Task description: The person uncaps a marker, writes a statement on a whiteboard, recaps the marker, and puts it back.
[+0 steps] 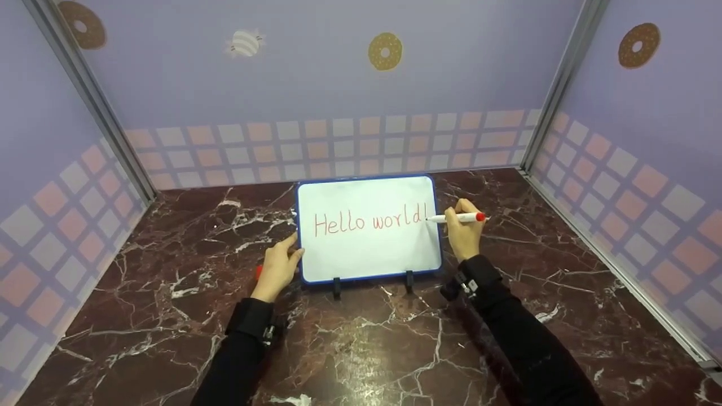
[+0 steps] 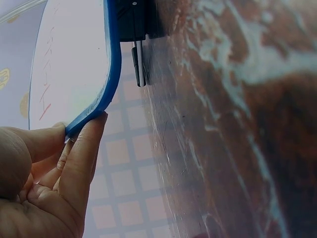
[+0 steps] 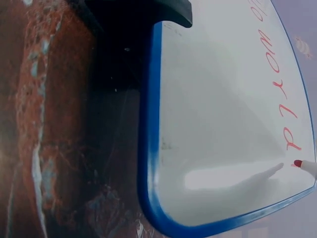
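A small whiteboard (image 1: 366,256) with a blue frame leans on a black stand (image 1: 337,287) and carries "Hello world!" in red handwriting. My left hand (image 1: 277,266) pinches its left edge near the lower corner; in the left wrist view the thumb (image 2: 42,141) lies on the front side and fingers (image 2: 81,163) lie behind. At the board's right side, my right hand (image 1: 465,237) grips a white marker (image 1: 462,217) with a red end. In the right wrist view, the marker's red tip (image 3: 297,163) is at the exclamation mark, just past the "d".
Something small and red (image 1: 259,272) shows from behind the left hand, mostly hidden. Dark marbled tabletop (image 1: 372,349) surrounds the board. Purple panels with pastel squares and donut pictures enclose it at the back (image 1: 316,84) and both sides.
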`<state>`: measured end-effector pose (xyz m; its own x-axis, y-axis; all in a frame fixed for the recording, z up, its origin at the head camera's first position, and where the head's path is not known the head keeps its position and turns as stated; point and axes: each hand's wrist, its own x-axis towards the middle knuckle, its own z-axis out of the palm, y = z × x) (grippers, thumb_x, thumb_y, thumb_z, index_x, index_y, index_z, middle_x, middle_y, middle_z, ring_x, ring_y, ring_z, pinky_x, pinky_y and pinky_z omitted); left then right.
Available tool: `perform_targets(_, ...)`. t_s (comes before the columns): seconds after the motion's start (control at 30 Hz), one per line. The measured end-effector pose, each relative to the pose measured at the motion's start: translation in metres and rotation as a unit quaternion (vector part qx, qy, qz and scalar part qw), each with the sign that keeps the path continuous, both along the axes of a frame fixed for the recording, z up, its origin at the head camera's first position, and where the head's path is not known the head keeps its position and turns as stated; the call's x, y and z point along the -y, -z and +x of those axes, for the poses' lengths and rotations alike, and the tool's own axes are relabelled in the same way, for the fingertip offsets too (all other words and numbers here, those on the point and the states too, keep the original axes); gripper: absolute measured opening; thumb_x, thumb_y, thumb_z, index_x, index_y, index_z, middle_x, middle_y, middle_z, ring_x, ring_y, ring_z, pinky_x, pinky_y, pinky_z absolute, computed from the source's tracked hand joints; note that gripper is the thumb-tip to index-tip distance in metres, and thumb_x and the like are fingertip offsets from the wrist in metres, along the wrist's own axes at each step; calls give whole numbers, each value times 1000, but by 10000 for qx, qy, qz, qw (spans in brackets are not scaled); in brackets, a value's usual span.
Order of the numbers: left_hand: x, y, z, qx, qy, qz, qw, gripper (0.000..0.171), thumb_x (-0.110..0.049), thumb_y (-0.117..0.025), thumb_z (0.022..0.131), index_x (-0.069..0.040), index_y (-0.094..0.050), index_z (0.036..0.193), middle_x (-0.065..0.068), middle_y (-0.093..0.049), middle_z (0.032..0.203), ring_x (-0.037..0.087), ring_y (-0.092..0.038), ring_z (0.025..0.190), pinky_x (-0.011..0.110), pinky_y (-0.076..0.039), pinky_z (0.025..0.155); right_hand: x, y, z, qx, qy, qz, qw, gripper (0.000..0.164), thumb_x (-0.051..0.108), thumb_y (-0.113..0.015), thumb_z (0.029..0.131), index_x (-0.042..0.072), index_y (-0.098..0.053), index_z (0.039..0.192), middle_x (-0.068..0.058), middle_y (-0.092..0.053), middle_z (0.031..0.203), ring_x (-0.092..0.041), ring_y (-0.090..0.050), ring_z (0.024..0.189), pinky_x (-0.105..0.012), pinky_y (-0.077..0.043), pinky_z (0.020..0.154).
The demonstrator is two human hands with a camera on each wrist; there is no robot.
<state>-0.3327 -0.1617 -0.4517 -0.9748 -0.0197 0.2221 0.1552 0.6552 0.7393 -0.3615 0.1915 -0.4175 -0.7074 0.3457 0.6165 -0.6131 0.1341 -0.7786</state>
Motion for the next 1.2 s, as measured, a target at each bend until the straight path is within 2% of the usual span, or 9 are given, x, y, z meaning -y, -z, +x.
perform_targets(0.3, 1, -1, 1, -81, 72, 56, 9999, 48, -6, -59, 98, 5, -47, 142, 30, -70, 105, 30, -68, 61, 28, -53, 54, 2, 2, -1, -41, 137, 71, 9999, 24, -18, -51, 82, -18, -34, 65, 4, -45, 53, 1, -45, 38, -13, -35, 38)
perform_targets(0.53, 0, 0, 1, -26, -53, 23, 10000, 47, -6, -60, 97, 3, -49, 142, 29, -71, 103, 31, -70, 62, 28, -55, 55, 2, 0, 1, 12, 167, 83, 9998, 24, -16, -51, 82, -17, -34, 65, 5, -45, 52, 0, -45, 39, -14, -37, 39)
perform_targets(0.73, 0, 0, 1, -67, -32, -41, 10000, 47, -6, -60, 97, 5, -49, 142, 29, -71, 101, 25, -68, 58, 29, -53, 54, 0, -2, 0, 15, -48, -802, 9968, 28, -16, -50, 84, -11, -34, 61, -1, -46, 48, -5, -46, 38, -18, -38, 38)
perform_targets(0.83, 0, 0, 1, -75, 65, -80, 9999, 48, -6, -60, 97, 5, -48, 142, 28, -71, 102, 25, -68, 61, 32, -55, 57, -4, 1, -3, 114, -203, -1408, 9898, 33, -14, -50, 86, 2, -39, 59, 0, -49, 50, -8, -47, 39, -20, -39, 39)
perform_targets(0.93, 3, -1, 0, -72, 226, -196, 9995, 50, -9, -59, 98, 6, -45, 144, 27, -71, 106, 30, -72, 77, 40, -58, 70, -7, 2, -5, 221, -350, -2069, 9775, 37, -12, -50, 89, 11, -43, 59, 1, -51, 52, -9, -47, 40, -19, -39, 40)
perform_targets(1.03, 10, -5, -1, -181, 304, -402, 9986, 51, -12, -57, 100, 6, -43, 145, 26, -71, 110, 36, -71, 94, 47, -56, 84, -8, 0, -3, 243, -492, -2722, 9607, 38, -10, -48, 91, 12, -43, 60, 1, -50, 51, -9, -46, 40, -20, -40, 40)
perform_targets(1.1, 18, -7, -2, -467, 207, -632, 9967, 50, -12, -59, 99, 6, -46, 143, 27, -71, 109, 39, -70, 98, 51, -54, 90, -9, -1, -3, 245, -591, -3074, 9494, 38, -10, -46, 91, 12, -42, 60, 0, -49, 51, -9, -46, 40, -19, -39, 41)
perform_targets(1.2, 34, -10, -2, -858, -215, -1173, 9891, 52, -8, -64, 94, 8, -48, 140, 31, -67, 112, 46, -64, 103, 54, -50, 95, -10, -3, -1, 287, -780, -3445, 9351, 40, -9, -44, 93, 13, -40, 60, 1, -48, 53, -9, -46, 41, -18, -38, 41)
